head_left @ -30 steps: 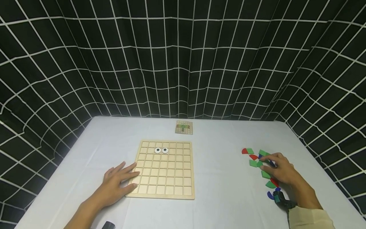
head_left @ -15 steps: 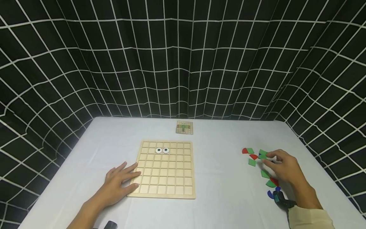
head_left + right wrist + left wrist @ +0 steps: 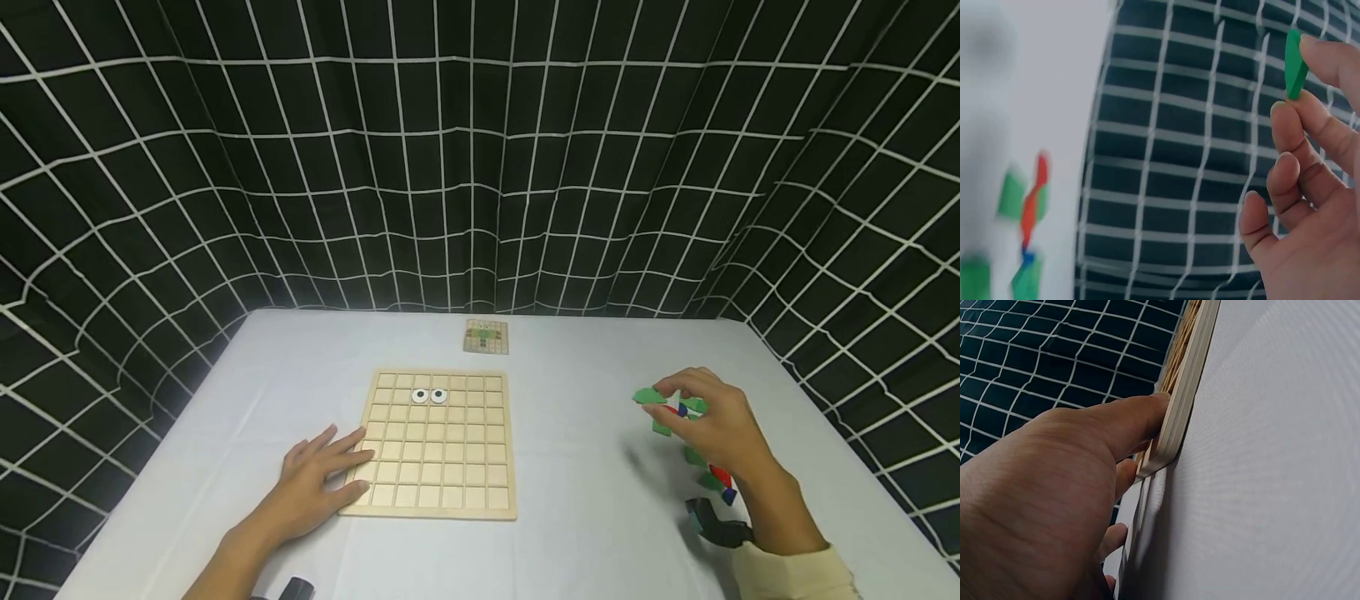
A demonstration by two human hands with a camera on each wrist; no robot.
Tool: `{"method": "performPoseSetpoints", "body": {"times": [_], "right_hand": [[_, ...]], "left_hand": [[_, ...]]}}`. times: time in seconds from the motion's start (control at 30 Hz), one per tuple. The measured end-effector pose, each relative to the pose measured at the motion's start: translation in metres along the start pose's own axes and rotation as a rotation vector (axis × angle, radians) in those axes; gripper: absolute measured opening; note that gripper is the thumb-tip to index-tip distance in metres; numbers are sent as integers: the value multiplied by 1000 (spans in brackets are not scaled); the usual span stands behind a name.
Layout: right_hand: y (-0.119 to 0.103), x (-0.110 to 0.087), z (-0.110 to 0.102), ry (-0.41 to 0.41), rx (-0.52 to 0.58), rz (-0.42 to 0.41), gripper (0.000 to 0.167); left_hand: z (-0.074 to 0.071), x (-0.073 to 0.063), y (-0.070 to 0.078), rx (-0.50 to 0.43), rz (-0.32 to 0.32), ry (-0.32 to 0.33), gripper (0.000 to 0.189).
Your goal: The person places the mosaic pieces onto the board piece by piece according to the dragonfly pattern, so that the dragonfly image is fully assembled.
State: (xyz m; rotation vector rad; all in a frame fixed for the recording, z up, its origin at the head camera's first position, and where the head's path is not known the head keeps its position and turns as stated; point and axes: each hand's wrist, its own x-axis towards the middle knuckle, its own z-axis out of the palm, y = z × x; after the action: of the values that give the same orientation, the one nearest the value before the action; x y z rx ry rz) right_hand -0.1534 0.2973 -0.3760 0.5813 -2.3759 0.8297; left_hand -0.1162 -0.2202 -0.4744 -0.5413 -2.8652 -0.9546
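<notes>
On my feed, a black curtain [image 3: 457, 96] with white grid lines rose behind the desk [image 3: 600, 342] and along both its sides, hanging in soft folds. A white cloth [image 3: 577, 492], faintly creased, covered the desktop. I also saw the gridded fabric in both wrist views.

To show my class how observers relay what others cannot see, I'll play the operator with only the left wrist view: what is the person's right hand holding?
Observer: The right hand pinches a thin green piece with a curved edge.
Operator: I see the pale wooden board only edge-on. What lies on its face?
Observer: Two round white pieces with black centres, side by side in the second row from the far edge.
Operator: And past that far edge?
Observer: A small card printed with a grid design.
</notes>
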Motion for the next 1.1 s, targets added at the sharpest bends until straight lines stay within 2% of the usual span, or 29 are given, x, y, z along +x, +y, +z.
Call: {"method": "performPoseSetpoints", "body": {"times": [0.13, 0.3, 0.57, 0.77, 1.1], "right_hand": [[-24, 15, 13, -12, 70, -111, 33], [-50, 31, 38, -49, 134, -161, 29], [-86, 48, 80, -62, 202, -178, 23], [-109, 63, 113, -66, 267, -216, 20], [-126, 71, 164, -91, 359, -146, 18]], "left_hand": [[-1, 0, 0, 7, 3, 0, 41], [-2, 1, 0, -3, 8, 8, 41], [1, 0, 0, -16, 8, 5, 41], [1, 0, 0, -22, -20, -2, 42], [2, 0, -1, -7, -16, -4, 42]]}}
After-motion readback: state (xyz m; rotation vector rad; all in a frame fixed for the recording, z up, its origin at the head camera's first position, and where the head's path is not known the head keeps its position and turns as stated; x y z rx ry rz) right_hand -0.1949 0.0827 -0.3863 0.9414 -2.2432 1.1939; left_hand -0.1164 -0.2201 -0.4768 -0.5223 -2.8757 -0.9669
